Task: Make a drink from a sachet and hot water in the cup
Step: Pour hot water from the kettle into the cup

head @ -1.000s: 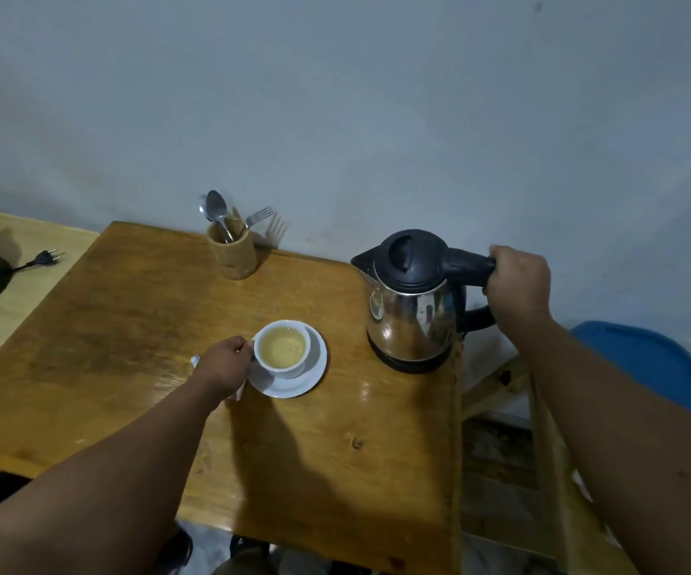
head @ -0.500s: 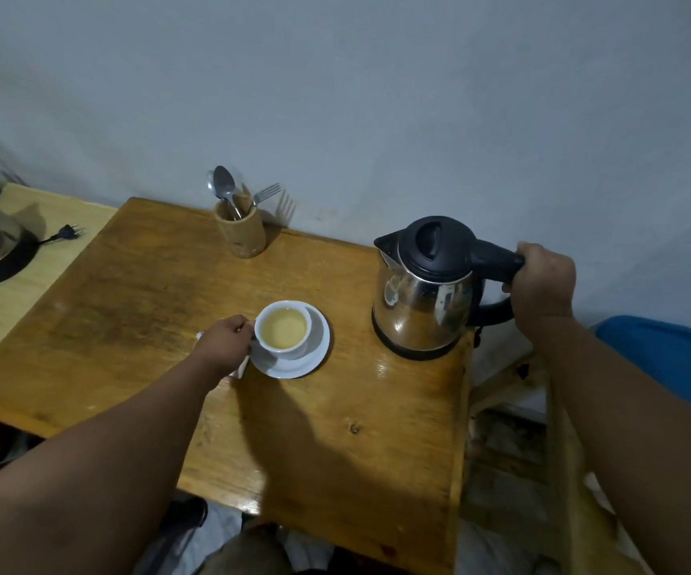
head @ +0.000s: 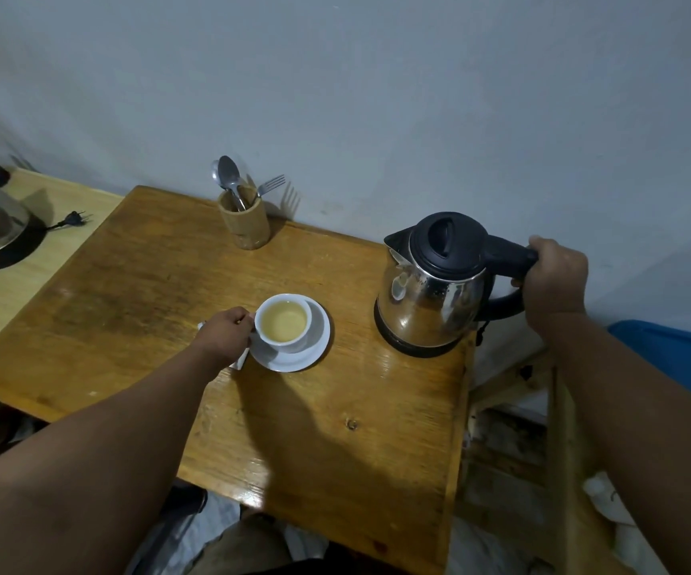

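Left hand [head: 227,334] pinches the handle of the full cup [head: 283,323] on its saucer [head: 314,350] mid-desk [head: 136,292], right hand [head: 553,280] wrapped round the kettle [head: 430,292] handle right of cup; jolting either risks a hot spill.

The scene is seen from one head-worn camera, aimed forward and down at the table [head: 136,292], with the wall [head: 377,97] close behind.

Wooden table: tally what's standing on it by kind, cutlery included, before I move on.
Kettle: 1
Cup: 1
Saucer: 1
Bamboo holder: 1
Spoons: 2
Fork: 1
Total: 7
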